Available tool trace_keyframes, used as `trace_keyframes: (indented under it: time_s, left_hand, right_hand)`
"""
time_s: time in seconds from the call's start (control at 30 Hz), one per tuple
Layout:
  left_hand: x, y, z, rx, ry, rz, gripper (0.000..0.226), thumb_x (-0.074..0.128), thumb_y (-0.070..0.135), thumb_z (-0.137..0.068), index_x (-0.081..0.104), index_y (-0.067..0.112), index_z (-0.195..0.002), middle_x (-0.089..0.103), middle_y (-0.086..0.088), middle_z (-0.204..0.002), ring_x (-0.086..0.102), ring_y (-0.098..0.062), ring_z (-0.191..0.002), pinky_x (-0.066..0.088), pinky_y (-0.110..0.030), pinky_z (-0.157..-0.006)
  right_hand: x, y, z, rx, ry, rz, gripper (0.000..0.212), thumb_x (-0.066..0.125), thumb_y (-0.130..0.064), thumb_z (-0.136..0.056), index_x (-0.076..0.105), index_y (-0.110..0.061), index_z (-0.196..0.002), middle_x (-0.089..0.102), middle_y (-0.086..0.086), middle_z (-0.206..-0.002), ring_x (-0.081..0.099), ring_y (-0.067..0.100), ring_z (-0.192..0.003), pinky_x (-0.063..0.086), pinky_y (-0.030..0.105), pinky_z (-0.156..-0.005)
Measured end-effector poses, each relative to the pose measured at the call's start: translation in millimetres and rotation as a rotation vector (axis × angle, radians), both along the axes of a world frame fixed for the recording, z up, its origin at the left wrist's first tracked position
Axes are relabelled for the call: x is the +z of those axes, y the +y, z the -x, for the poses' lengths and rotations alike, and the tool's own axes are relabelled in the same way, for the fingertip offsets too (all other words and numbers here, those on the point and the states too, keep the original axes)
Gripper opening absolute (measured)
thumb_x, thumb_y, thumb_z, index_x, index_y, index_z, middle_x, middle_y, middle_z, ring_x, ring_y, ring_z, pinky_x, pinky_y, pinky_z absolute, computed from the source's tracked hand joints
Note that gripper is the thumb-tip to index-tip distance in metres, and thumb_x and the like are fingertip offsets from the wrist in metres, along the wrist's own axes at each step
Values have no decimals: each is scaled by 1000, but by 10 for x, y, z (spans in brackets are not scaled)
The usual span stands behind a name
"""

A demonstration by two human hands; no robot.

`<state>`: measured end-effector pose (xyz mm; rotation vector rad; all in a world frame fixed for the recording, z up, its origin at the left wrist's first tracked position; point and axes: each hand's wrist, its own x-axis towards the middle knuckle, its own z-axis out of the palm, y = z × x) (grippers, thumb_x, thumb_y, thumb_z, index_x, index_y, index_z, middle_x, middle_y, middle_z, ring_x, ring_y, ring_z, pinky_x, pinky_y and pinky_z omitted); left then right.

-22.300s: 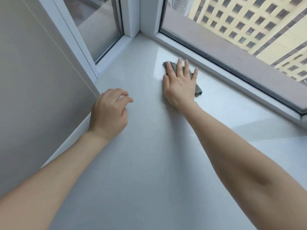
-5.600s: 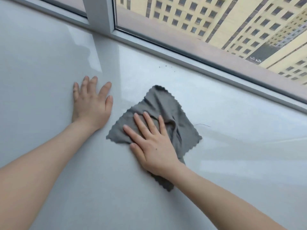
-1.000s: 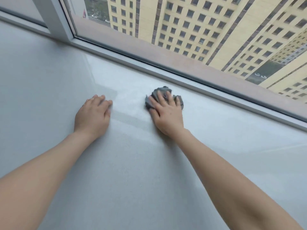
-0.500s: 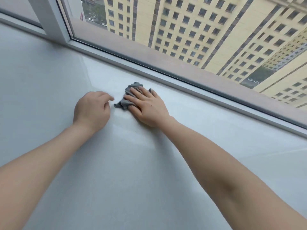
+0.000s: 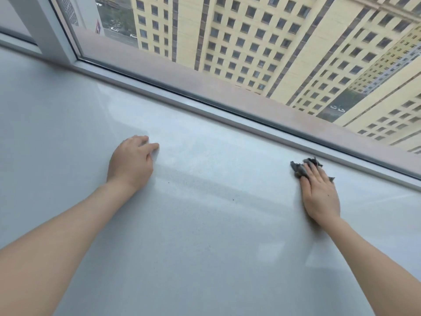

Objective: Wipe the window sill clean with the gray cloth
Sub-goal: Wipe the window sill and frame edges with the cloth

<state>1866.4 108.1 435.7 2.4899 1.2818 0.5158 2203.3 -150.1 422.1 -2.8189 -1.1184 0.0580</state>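
Observation:
The window sill [image 5: 205,236] is a wide, pale grey, glossy surface. My right hand [image 5: 320,195] lies flat, palm down, on the bunched gray cloth [image 5: 298,168], close to the window frame at the right. Only the cloth's dark crumpled edges show past my fingertips; the rest is hidden under my palm. My left hand [image 5: 131,164] rests on the sill further left, fingers loosely curled, holding nothing.
A white window frame [image 5: 227,106] with a black seal runs diagonally along the sill's far edge. A vertical frame post [image 5: 52,30] stands at the upper left. Tiny dark specks [image 5: 232,199] dot the sill between my hands. Yellow buildings show through the glass.
My right hand has slid the cloth far to the right along the frame, away from my left hand. My left hand has stayed planted.

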Motion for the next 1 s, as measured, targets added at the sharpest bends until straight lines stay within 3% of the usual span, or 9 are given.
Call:
trace_keyframes:
  time_s: [0.13, 0.33, 0.4, 0.47, 0.53, 0.6, 0.7, 0.83, 1.0]
  left_hand:
    - [118, -54, 97, 59, -47, 58, 32, 42, -4, -83, 68, 3, -101, 64, -17, -113, 53, -37, -104, 40, -39, -85]
    - [232, -210, 430, 149, -76, 45, 35, 39, -7, -81, 67, 4, -98, 64, -17, -107, 51, -37, -101, 39, -39, -80]
    - [256, -277, 585, 177, -69, 56, 36, 38, -8, -81, 67, 5, -97, 64, -17, -106, 51, -37, -101, 40, -39, -80]
    - [280, -350, 749, 190, -55, 69, 36, 38, -8, -81, 68, 5, -97, 64, -16, -106, 51, -37, -101, 40, -38, -79]
    - [304, -397, 915, 199, -46, 66, 35, 39, -8, -81, 68, 6, -96, 64, -16, -104, 51, -36, -100, 40, -38, -79]
    - [324, -417, 1080, 208, -40, 53, 34, 40, -8, -81, 68, 6, -95, 65, -15, -103, 52, -36, -98, 40, -37, -78]
    - [319, -426, 1332, 232, -20, 29, 34, 40, -8, -81, 68, 6, -94, 65, -16, -102, 52, -36, -96, 38, -36, -76]
    - [260, -512, 1574, 256, 4, 19, 33, 41, -9, -81, 67, 5, -94, 65, -16, -101, 53, -37, -95, 38, -36, -76]
    - [352, -548, 1691, 293, -14, 8, 34, 39, -9, -81, 67, 4, -95, 64, -19, -101, 52, -37, -95, 37, -35, -76]
  right_hand:
    - [-11, 532, 595, 5, -12, 54, 62, 11, -45, -88, 32, -30, -145, 24, -1, -156, 16, 27, -144, 7, 49, -115]
    - [24, -30, 2247, 861, 28, 4, 45, 32, -46, -96, 43, -34, -138, 36, 1, -151, 27, 33, -141, 14, 51, -113]
    - [-80, -482, 2822, 1044, 11, 45, 48, 36, -65, -89, 46, -45, -130, 45, -3, -145, 39, 26, -136, 26, 48, -110]
    - [12, -642, 3084, 960, 392, -26, 58, 22, -81, -60, 51, -56, -103, 63, -15, -121, 59, 8, -114, 38, 36, -104]
    - [97, -645, 2883, 1120, 281, 116, 52, 29, -77, -76, 50, -51, -116, 54, -15, -134, 49, 6, -126, 29, 36, -112]
    - [77, -511, 2378, 1333, 151, 123, 42, 27, -48, -98, 45, -35, -134, 39, -12, -147, 30, 12, -140, 19, 37, -116]
    - [112, 433, 1692, 810, 100, -64, 51, 19, -48, -96, 41, -32, -139, 35, -8, -150, 28, 18, -142, 20, 43, -115]
    - [143, 1552, 1812, 296, 114, 39, 47, 20, -45, -98, 28, -39, -144, 16, -2, -158, 6, 26, -146, 3, 49, -116]
    - [105, 912, 2938, 820, 127, -39, 46, 27, -49, -94, 44, -40, -136, 30, 1, -154, 18, 32, -144, 5, 50, -115]
